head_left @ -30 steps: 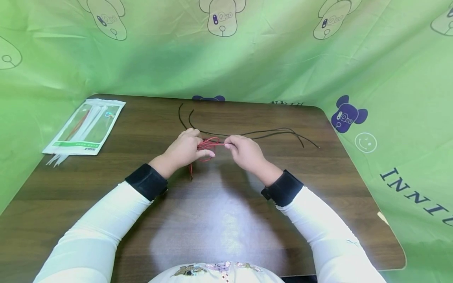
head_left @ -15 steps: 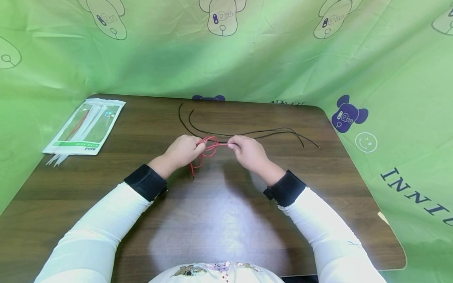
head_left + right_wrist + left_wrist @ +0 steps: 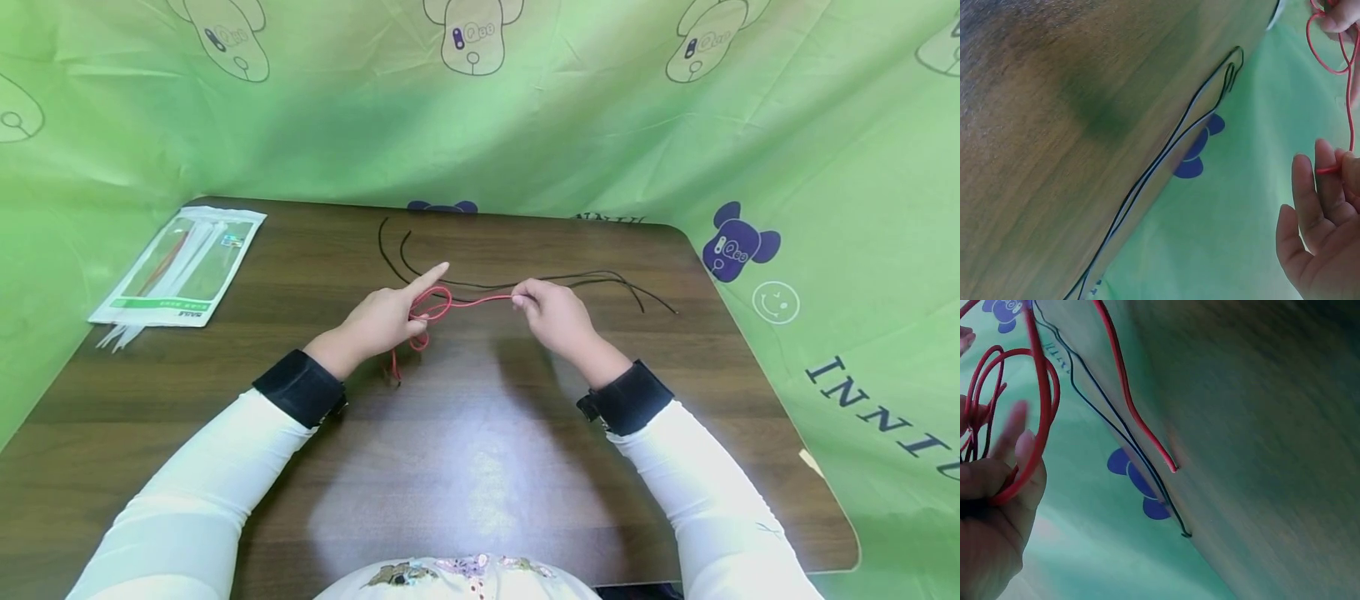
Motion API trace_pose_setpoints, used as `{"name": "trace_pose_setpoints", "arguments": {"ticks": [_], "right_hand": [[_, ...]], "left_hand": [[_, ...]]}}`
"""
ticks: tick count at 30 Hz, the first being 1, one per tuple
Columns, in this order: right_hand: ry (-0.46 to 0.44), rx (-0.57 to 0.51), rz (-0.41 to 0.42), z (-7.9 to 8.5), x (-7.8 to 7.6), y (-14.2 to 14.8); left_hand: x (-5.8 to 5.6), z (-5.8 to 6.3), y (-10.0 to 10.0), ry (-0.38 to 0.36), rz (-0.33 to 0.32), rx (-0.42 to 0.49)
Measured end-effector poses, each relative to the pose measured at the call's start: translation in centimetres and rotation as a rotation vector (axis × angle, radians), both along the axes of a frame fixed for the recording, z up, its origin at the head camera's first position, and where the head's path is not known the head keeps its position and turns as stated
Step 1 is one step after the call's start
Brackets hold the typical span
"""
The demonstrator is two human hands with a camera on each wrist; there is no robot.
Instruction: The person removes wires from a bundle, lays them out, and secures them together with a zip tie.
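A thin red wire [image 3: 480, 300] runs between my two hands above the table. My left hand [image 3: 378, 321] holds its loops, with the index finger stretched out forward and the thumb apart below. In the left wrist view the loops of red wire [image 3: 1041, 419] pass between thumb and fingers, and one loose end hangs down. My right hand [image 3: 555, 317] pinches the other end between thumb and index finger. The right wrist view shows a short tip of wire past the pinch of the right hand [image 3: 1329, 219], its other fingers loosely spread.
Two black wires [image 3: 592, 277] lie lengthwise on the brown wooden table [image 3: 465, 450], just beyond the hands. At the back left lies a clear-and-white packet [image 3: 180, 267] of white strips, several poking out of its near end. A green printed cloth [image 3: 322, 117] hangs behind and at the sides.
My right hand has moved to the right, drawing a longer straight stretch of red wire from the loops. The left index finger has straightened out, and the loops hang looser.
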State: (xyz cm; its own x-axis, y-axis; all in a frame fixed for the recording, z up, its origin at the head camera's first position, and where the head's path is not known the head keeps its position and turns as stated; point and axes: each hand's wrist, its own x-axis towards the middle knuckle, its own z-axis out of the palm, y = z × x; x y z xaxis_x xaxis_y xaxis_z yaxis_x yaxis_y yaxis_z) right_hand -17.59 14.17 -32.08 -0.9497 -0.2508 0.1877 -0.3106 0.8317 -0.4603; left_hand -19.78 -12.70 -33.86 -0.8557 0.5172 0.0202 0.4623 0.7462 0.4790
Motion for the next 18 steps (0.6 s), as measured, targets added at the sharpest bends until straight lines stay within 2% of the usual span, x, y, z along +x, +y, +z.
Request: {"name": "trace_pose_setpoints", "arguments": {"ticks": [5,11,18], "right_hand": [[-0.018,0.007,-0.014,-0.2,-0.1,0.2],[-0.006,0.017,-0.027,-0.1,-0.3,0.6],[-0.007,0.009,-0.071,0.1,-0.7,1.3]], "left_hand": [[0.1,0.0,0.3,0.05,-0.083,-0.009],[0.1,-0.1,0.4,0.135,-0.139,-0.049],[0.1,-0.1,0.4,0.092,-0.16,-0.033]]}}
